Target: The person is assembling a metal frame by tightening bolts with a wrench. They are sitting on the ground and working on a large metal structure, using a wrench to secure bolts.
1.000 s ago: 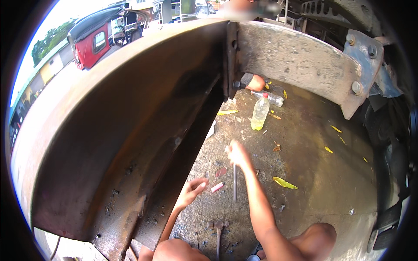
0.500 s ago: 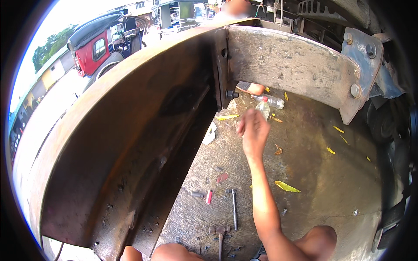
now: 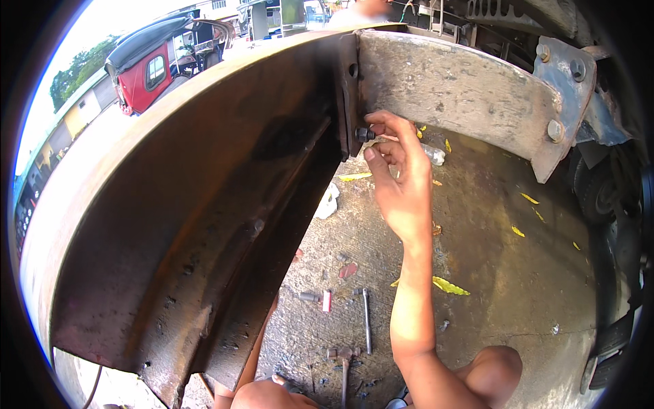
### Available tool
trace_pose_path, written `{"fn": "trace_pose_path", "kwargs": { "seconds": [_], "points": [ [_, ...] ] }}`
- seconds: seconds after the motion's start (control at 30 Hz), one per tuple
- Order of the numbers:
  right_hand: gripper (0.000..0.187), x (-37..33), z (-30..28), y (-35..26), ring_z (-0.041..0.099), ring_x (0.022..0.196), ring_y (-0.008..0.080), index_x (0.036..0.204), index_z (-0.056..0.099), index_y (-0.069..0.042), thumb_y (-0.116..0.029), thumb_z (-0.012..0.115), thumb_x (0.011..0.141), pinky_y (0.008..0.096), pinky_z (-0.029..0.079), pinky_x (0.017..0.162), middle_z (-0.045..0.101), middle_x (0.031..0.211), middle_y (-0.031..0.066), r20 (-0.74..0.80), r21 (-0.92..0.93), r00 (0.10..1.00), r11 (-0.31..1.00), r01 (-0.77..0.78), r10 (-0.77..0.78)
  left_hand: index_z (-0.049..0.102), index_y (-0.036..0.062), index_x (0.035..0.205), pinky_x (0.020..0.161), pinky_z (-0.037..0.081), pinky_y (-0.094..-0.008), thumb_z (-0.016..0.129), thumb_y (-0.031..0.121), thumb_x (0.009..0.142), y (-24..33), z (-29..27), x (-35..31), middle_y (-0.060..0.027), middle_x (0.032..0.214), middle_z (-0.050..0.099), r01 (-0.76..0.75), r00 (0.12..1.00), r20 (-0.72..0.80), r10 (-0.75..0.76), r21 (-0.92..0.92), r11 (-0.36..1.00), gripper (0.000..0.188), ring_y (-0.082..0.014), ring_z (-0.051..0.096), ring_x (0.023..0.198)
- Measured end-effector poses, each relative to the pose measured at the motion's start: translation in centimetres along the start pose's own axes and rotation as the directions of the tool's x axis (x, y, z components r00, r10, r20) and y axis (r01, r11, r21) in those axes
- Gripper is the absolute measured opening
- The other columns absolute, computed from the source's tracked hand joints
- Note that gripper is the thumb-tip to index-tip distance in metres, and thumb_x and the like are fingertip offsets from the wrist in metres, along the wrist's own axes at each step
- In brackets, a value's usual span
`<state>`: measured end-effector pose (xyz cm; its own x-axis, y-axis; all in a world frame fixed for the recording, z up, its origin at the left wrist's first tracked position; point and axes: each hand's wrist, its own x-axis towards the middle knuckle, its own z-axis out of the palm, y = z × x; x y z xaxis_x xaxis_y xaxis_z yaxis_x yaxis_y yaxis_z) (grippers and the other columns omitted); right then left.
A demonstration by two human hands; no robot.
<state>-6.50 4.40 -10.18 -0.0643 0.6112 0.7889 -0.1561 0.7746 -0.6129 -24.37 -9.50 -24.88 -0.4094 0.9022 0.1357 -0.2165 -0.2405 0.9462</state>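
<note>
My right hand [image 3: 402, 174] is raised to the flange where a dark curved metal panel [image 3: 184, 225] meets a pale, worn metal beam [image 3: 449, 85]. Its thumb and fingers curl around the dark threaded bolt [image 3: 366, 134] that sticks out of the flange plate [image 3: 349, 95]. Whether a small part sits between the fingertips is hard to make out. My left forearm [image 3: 257, 354] passes behind the panel's lower edge. Of my left hand [image 3: 298, 254] only what looks like a fingertip shows past that edge; the panel hides the rest.
On the concrete lie a hammer [image 3: 345, 361], a ratchet handle [image 3: 366, 320], a grey socket [image 3: 308, 297] and a red-and-white piece [image 3: 327, 301]. A clear bottle [image 3: 434, 155] lies beyond my hand. Another person [image 3: 361, 13] is behind the beam. A bolted bracket [image 3: 565, 95] stands right.
My right hand has moved up and slightly left to the bolt, its fingers now around it. My left forearm and a fingertip have come into view behind the panel's edge.
</note>
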Motion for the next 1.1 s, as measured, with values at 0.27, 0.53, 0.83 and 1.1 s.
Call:
{"fn": "trace_pose_path", "kwargs": {
  "seconds": [0.27, 0.53, 0.83, 1.1],
  "points": [
    [0.021, 0.4, -0.7, -1.2, 0.066, 0.085, 0.0096, 0.114, 0.067, 0.003, 0.002, 0.069, 0.094, 0.0219, 0.052, 0.073, 0.07, 0.098, 0.0049, 0.082, -0.18, 0.98, 0.969, -0.166, 0.183, 0.067, 0.0051, 0.104, 0.084, 0.053, -0.0303, 0.06, 0.027, 0.106, -6.2, 0.6, -6.1, -0.006, 0.099, 0.072, 0.286, 0.958, 0.025, -0.286, -0.016, 0.958, 0.023, -0.0131, 0.069, 0.09],
    [0.014, 0.6, -0.8, -2.0, 0.072, 0.093, 0.0212, 0.1, 0.071, 0.003, 0.007, 0.06, 0.092, 0.0329, 0.054, 0.074, 0.074, 0.112, 0.0172, -0.075, -0.3, 0.977, 0.93, -0.214, 0.201, 0.067, 0.0031, 0.107, 0.083, 0.052, -0.0303, 0.061, 0.03, 0.106, -8.7, 1.5, -9.2, -0.0066, 0.103, 0.072, 0.426, 0.896, 0.148, -0.418, -0.02, 0.905, 0.027, -0.0156, 0.07, 0.092],
    [0.019, 0.4, -2.4, -0.9, 0.067, 0.095, 0.0094, 0.109, 0.072, 0.002, 0.007, 0.067, 0.092, 0.0231, 0.051, 0.075, 0.072, 0.111, 0.0145, -0.033, -0.192, 0.989, 0.972, 0.135, -0.144, 0.066, 0.0032, 0.108, 0.084, 0.052, -0.0301, 0.059, 0.028, 0.107, -9.2, 1.7, -9.2, -0.0064, 0.104, 0.072, 0.446, 0.882, 0.167, -0.441, 0.011, 0.895, 0.026, -0.0151, 0.07, 0.093],
    [0.023, 1.2, -1.8, -0.9, 0.067, 0.09, 0.011, 0.115, 0.071, 0.001, 0.007, 0.063, 0.094, 0.0266, 0.054, 0.081, 0.067, 0.123, 0.0106, 0.194, -0.148, 0.975, 0.979, 0.142, -0.112, 0.066, 0.0035, 0.109, 0.085, 0.052, -0.0302, 0.058, 0.028, 0.107, -9.5, 2.2, -9.1, -0.0063, 0.105, 0.072, 0.461, 0.87, 0.186, -0.456, 0.016, 0.887, 0.026, -0.015, 0.069, 0.094]
  ]
}}
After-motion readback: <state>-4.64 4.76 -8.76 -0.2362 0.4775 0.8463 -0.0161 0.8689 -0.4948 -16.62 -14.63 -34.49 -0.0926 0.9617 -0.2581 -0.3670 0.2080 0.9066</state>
